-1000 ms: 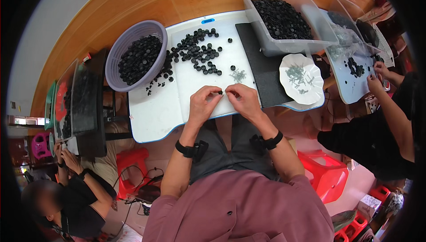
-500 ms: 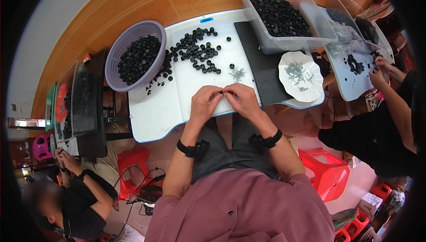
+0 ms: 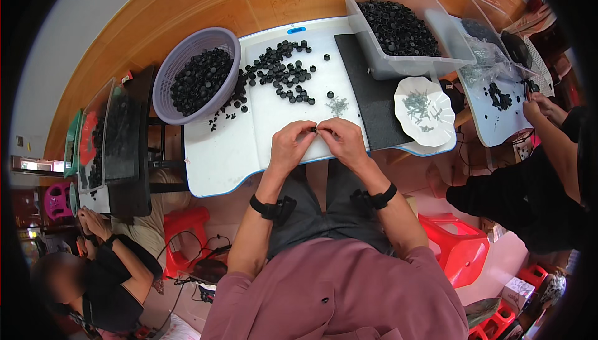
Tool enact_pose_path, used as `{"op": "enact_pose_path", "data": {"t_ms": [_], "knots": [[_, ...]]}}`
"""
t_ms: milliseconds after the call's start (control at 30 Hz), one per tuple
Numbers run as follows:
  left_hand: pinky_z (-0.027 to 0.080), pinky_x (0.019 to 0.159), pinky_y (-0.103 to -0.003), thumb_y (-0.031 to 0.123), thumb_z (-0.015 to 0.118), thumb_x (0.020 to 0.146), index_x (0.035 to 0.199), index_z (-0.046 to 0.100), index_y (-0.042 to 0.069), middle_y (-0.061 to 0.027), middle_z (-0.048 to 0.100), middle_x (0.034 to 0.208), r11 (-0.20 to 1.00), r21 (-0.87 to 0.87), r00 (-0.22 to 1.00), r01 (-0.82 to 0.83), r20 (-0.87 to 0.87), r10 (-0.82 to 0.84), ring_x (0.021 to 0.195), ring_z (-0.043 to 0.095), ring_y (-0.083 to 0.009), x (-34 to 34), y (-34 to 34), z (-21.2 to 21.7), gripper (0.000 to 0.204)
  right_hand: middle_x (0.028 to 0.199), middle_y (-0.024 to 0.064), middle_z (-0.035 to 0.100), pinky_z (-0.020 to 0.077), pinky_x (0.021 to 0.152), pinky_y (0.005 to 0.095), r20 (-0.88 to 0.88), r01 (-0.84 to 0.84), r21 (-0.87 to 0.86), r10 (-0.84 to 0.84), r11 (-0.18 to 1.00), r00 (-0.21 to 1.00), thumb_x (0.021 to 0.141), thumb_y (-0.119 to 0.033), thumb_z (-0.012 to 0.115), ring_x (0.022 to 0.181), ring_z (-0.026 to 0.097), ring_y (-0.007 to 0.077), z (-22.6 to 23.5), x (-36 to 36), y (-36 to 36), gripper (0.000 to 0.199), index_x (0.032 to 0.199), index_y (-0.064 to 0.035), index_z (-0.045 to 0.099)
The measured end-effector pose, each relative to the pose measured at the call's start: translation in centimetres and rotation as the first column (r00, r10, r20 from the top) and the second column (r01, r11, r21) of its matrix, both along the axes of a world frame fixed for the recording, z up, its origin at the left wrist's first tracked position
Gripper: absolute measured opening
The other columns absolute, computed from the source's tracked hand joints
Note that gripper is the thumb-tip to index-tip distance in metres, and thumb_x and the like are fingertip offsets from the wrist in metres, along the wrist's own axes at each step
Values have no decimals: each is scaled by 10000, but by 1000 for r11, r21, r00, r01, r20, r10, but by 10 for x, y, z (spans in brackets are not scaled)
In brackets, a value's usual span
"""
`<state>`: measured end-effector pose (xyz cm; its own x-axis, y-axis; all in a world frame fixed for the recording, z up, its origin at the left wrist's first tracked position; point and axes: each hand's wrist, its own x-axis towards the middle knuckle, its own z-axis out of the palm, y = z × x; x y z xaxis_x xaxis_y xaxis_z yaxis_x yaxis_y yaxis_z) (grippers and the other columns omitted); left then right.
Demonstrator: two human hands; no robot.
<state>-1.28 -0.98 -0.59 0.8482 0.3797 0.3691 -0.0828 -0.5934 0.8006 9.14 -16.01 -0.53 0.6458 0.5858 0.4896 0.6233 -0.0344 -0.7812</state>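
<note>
At the front edge of the white table (image 3: 218, 165), my left hand (image 3: 291, 143) and my right hand (image 3: 341, 142) meet, fingertips pinched together. Between them is a small black part (image 3: 314, 129), mostly covered by the fingers. The left hand grips it; the right fingertips press at its side, and what they hold is too small to make out. Just beyond the hands lies a little heap of small clear pieces (image 3: 338, 106). Many round black caps (image 3: 286, 69) are scattered farther back.
A purple basket (image 3: 163, 87) of black parts stands at left, a clear bin (image 3: 430, 59) of black pieces at back right. A white scalloped plate (image 3: 408, 131) holds clear pieces beside a black mat (image 3: 374, 103). Co-workers sit at both sides; red stools (image 3: 458, 246) stand behind.
The view has shifted slightly, so the table's things appear a little to the right. My hands stay together, with the black part showing slightly more. The right co-worker's hands have moved.
</note>
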Motion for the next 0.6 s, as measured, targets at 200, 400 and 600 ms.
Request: {"op": "enact_pose_path", "data": {"t_ms": [200,400,600], "knots": [[579,772,-301,41,779,857,1099,742,17,-102,775,1002,999,-42,999,5,-40,-7,867,739,-185,-1,-2,2,247,857,111,732,552,654,329,35,-32,38,31,999,999,845,-25,755,742,713,247,1,-1,-2,108,954,-27,751],[564,765,-279,46,771,880,1099,747,19,-79,774,979,983,-184,999,20,-42,-28,836,709,-150,-1,-4,7,221,912,86,746,541,668,264,-221,16,67,-1,998,975,882,-12,728,742,697,153,2,2,-7,154,1030,-31,766],[537,717,-244,48,771,886,1083,764,20,-61,773,977,962,-271,996,-7,-84,-16,793,675,-107,-4,1,7,199,927,59,763,539,704,243,-452,-115,61,130,992,882,890,-25,732,773,675,87,-3,7,-4,176,1063,-1,753]]}}
